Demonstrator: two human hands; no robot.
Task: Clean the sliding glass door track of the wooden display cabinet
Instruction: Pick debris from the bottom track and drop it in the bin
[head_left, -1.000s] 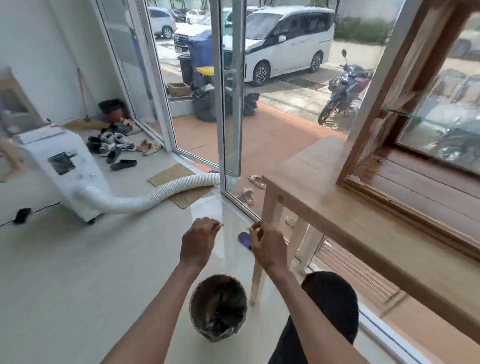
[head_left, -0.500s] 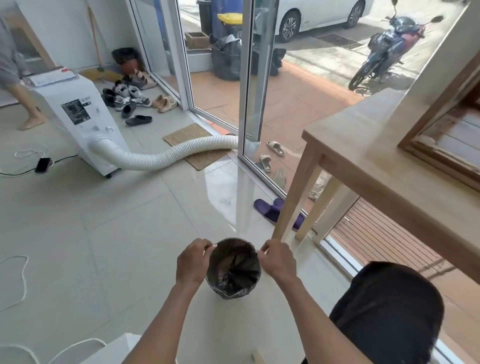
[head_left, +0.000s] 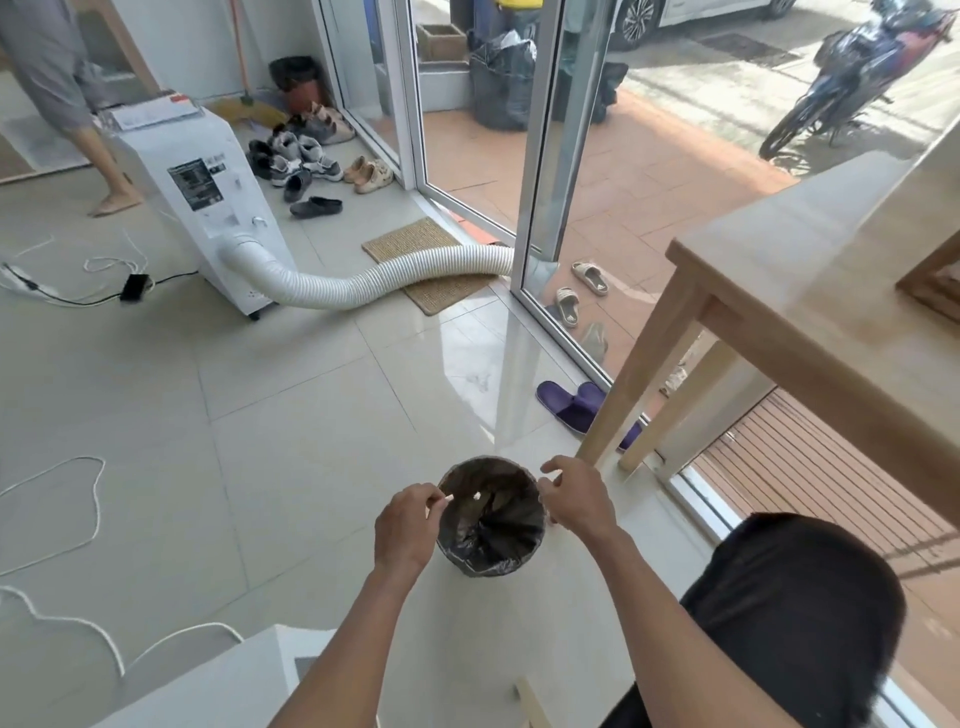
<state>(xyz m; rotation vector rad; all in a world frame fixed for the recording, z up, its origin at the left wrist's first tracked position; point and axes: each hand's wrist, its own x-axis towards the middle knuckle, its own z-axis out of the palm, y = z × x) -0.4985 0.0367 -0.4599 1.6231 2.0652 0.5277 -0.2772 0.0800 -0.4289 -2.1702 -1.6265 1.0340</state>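
My left hand and my right hand hover over opposite sides of a small round waste bin lined with a dark bag, standing on the tiled floor. The left thumb and finger pinch a short white stick at the bin's rim. A small white tip shows between the right hand's pinched fingers. A tiny white bit is in the bin's mouth. Only a corner of the wooden display cabinet shows, on the light wooden table at the right; its track is out of view.
Purple slippers lie by the table leg. A white portable cooler with a ribbed hose runs to the glass door. Shoes, a doormat, cords and another person's leg are on the left.
The view has tipped down from the cabinet to the floor. Both hands have dropped from beside the table leg to the bin's rim, and a white bit now shows over the bin.
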